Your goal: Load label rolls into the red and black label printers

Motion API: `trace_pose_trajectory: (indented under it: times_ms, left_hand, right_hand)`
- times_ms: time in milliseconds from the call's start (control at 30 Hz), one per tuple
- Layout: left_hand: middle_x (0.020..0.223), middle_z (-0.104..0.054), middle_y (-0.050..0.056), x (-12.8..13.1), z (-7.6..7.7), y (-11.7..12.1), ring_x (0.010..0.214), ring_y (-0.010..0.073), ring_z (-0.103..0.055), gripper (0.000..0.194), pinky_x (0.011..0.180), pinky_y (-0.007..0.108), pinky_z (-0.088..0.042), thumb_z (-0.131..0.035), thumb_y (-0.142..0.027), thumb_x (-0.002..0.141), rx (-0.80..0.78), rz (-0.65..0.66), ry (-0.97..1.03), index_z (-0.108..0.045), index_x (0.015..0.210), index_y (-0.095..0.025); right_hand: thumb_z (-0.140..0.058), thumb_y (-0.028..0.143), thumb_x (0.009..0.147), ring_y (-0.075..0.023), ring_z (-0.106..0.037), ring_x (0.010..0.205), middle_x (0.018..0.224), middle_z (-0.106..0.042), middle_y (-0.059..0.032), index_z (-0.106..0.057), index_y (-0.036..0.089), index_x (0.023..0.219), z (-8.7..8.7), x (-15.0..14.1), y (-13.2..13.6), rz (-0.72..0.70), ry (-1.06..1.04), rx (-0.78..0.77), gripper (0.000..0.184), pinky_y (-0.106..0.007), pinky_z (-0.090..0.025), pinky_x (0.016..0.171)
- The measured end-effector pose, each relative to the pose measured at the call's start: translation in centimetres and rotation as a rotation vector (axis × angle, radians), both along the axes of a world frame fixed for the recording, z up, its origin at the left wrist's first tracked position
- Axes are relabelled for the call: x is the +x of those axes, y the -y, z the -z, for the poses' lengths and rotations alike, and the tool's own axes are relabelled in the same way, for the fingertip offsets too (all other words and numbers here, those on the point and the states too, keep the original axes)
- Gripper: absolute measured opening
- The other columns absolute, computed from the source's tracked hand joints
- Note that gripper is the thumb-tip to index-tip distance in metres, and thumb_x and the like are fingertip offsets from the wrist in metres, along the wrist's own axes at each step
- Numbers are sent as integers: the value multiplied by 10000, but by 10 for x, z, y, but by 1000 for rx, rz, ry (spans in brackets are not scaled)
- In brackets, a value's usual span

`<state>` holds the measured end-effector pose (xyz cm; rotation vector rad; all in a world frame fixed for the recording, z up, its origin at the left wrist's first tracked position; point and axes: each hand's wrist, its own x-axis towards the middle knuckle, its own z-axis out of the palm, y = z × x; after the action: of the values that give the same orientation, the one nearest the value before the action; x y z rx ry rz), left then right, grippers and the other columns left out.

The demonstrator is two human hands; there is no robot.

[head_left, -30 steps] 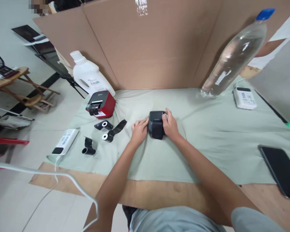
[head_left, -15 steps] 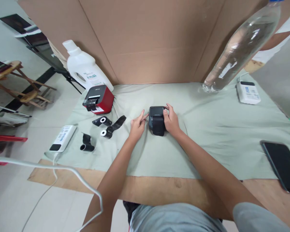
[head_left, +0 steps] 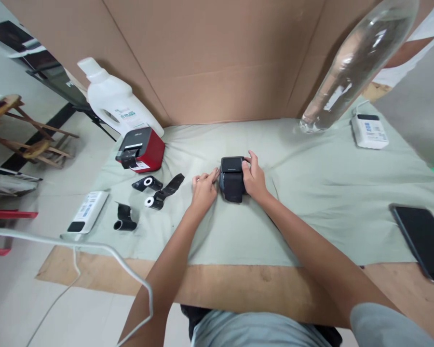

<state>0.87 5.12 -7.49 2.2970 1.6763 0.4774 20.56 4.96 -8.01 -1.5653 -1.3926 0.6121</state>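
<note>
A small black portable printer (head_left: pixel 233 165) sits on the green cloth in front of me, with a wide black strip (head_left: pixel 233 188) hanging down its front. My right hand (head_left: pixel 255 179) grips its right side, thumb on the front edge and fingers behind. On the other side, my left hand (head_left: pixel 204 193) reaches a finger to the printer's left side; its other fingers are partly bent and hold nothing. Left of that hand lie black paper rolls: one with a white core (head_left: pixel 148 181), another with its tail unrolled (head_left: pixel 154 202), and a loose black curl (head_left: pixel 125 221).
A red and black label printer (head_left: pixel 144 150) stands before a white jug (head_left: pixel 112 101). White power banks lie left (head_left: pixel 88 212) and right (head_left: pixel 370 132). A clear bottle (head_left: pixel 361 67) leans near the cardboard wall (head_left: pixel 217 58). A phone (head_left: pixel 421 241) lies right; a white cable (head_left: pixel 104 248) crosses lower left.
My view has tilted and shifted slightly. My left hand drew a little away from the printer with a finger extended, then came back close to its side. The right hand keeps its hold.
</note>
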Motion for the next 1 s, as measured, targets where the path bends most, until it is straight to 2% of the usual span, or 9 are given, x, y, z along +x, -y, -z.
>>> trace_pose_trajectory:
  times_ms: [167,267,400,500,567,600,667,800,1000]
  left_hand:
    - [1389,-668,60,0,1,3,1229,234,-599,613,1138,460,-348,-420,-79,883,-35,-10,222,-537,1467,-224]
    - [1393,-663,68,-1,1,4,1347,235,-551,506,1183,469,-319,-437,-229,994,-61,-19,365,-490,1498,-214]
    - [1439,-624,94,-1,2,5,1416,260,-500,551,1211,507,-279,-511,-363,1011,-57,-2,392,-434,1539,-223]
    - [1458,-605,101,-1,3,5,1417,264,-501,551,1216,513,-274,-505,-370,1017,-70,10,381,-430,1544,-227]
    - [1452,-609,101,-1,3,4,1414,269,-504,550,1216,519,-273,-505,-370,1016,-76,8,378,-434,1543,-230]
    - [1450,-611,100,-1,3,4,1412,272,-506,551,1216,523,-271,-508,-369,1015,-79,7,378,-434,1543,-232]
    - [1444,-617,97,-1,3,4,1404,274,-514,553,1212,522,-277,-514,-370,1011,-83,9,382,-436,1543,-236]
    - [1445,-617,88,-1,2,4,1378,265,-540,536,1199,496,-305,-514,-378,1011,-75,26,384,-464,1526,-239]
    - [1457,-608,69,0,0,6,1372,264,-539,537,1198,515,-297,-507,-369,1013,-96,9,370,-451,1537,-267]
  right_hand:
    - [-344,399,992,-286,-578,1321,1438,-607,-136,-434,193,1475,3,5,-3,-35,-66,1,533,-465,-429,1144]
    - [-375,326,934,-277,-546,1358,1447,-603,-111,-520,200,1412,5,11,-7,-98,-64,23,514,-473,-403,1178]
    - [-416,274,866,-273,-561,1332,1459,-595,-99,-553,199,1408,9,20,-12,-163,-76,24,564,-456,-434,1158]
    - [-439,289,872,-241,-701,1007,1480,-578,-87,-504,239,1477,10,26,-14,-234,-143,-61,611,-422,-582,926]
    - [-454,339,897,-184,-687,747,1474,-580,-99,-464,251,1515,10,29,-17,-266,-194,-124,625,-387,-606,736]
    - [-461,373,910,-170,-668,690,1446,-601,-107,-475,244,1509,9,30,-19,-265,-206,-138,613,-376,-600,690]
    - [-476,440,927,-188,-679,731,1327,-678,-105,-578,225,1420,7,32,-25,-227,-192,-114,548,-376,-595,715]
    - [-519,493,907,-250,-695,960,1043,-770,-81,-760,199,1041,1,33,-40,-106,-130,10,403,-400,-550,899]
    - [-530,500,889,-213,-642,735,736,-715,-52,-724,186,745,-9,33,-47,9,100,-55,397,-335,-508,738]
